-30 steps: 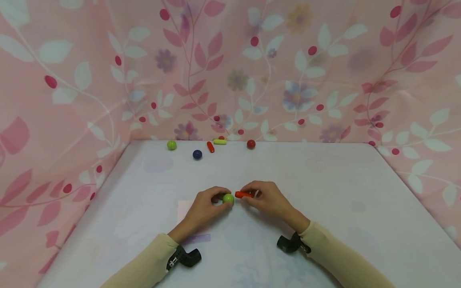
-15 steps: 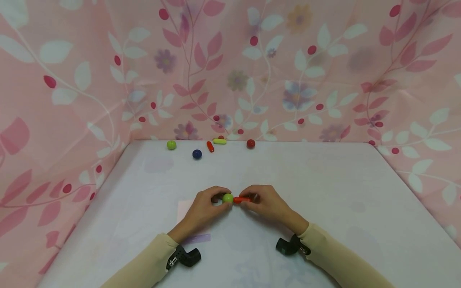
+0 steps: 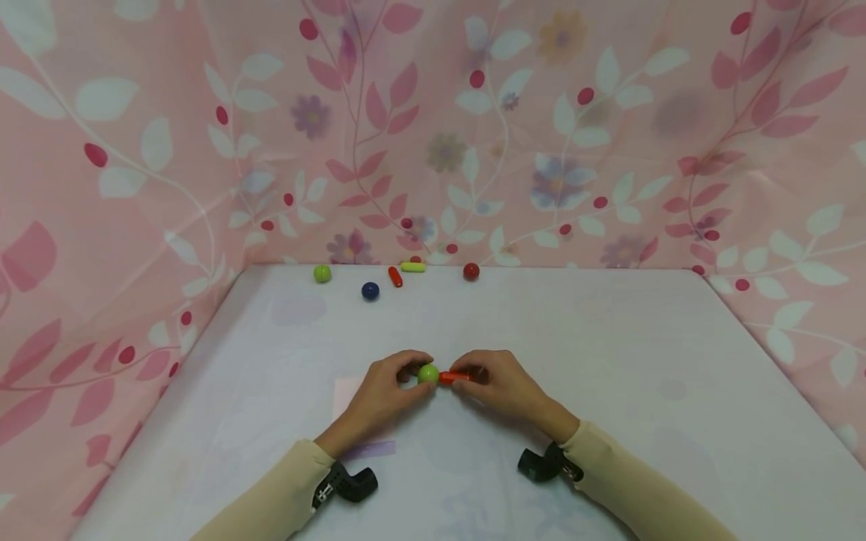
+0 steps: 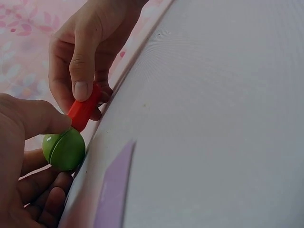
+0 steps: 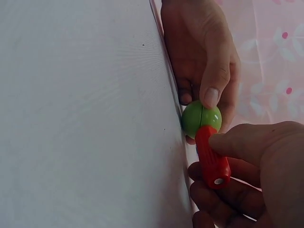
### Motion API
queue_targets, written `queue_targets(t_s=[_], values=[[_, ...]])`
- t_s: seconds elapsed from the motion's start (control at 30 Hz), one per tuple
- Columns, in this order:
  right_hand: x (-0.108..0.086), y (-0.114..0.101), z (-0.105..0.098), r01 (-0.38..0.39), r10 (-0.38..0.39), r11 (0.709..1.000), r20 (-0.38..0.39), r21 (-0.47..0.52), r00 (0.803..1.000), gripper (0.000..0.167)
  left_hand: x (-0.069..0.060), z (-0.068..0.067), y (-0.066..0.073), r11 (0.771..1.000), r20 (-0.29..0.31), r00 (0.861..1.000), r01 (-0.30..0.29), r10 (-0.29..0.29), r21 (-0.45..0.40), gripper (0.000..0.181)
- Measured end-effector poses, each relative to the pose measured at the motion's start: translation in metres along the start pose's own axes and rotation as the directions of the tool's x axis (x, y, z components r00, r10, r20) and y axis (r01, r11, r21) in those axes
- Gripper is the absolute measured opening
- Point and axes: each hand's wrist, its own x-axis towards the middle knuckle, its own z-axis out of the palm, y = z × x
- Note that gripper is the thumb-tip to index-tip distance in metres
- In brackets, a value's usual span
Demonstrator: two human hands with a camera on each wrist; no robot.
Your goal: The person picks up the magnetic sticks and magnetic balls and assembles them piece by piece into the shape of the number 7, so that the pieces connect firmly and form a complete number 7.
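Observation:
My left hand (image 3: 382,389) pinches a green ball (image 3: 429,374) between thumb and fingers, low over the table. A groove runs around the ball, plain in the left wrist view. Opposite it, my right hand (image 3: 506,385) holds a short red rod (image 3: 453,376) by thumb and fingers. The rod's near end meets the ball's side. In the right wrist view the other end of the red rod (image 5: 213,159) shows a small silvery disc, and the left thumb lies on the green ball (image 5: 192,118). Fingers cover part of both pieces.
Along the table's far edge lie another green ball (image 3: 322,273), a dark blue ball (image 3: 370,291), another red rod (image 3: 395,276), a yellow-green rod (image 3: 413,267) and a red ball (image 3: 471,272). Under the left forearm are a pale pink sheet (image 3: 343,391) and a purple strip (image 3: 372,449).
My right hand has come down slightly, and the red rod has gone from a small gap beside the green ball to touching it. The left hand stays nearly still.

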Motion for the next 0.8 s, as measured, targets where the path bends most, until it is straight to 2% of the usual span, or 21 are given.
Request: queue_targets(t_s=[0.33,0.8], values=[[-0.0005,0.001,0.0008,0.01,-0.01,1.0,-0.013,0.005,1.0,0.016,0.0009,-0.0013,-0.0013,0.998,0.01,0.998,-0.068,0.068,-0.016,0.034],[-0.0009,-0.0001,0.0023,-0.03,0.03,0.999,-0.006,0.038,1.0,0.017,0.0001,0.0012,-0.003,0.995,0.031,0.994,-0.101,0.101,0.005,0.044]])
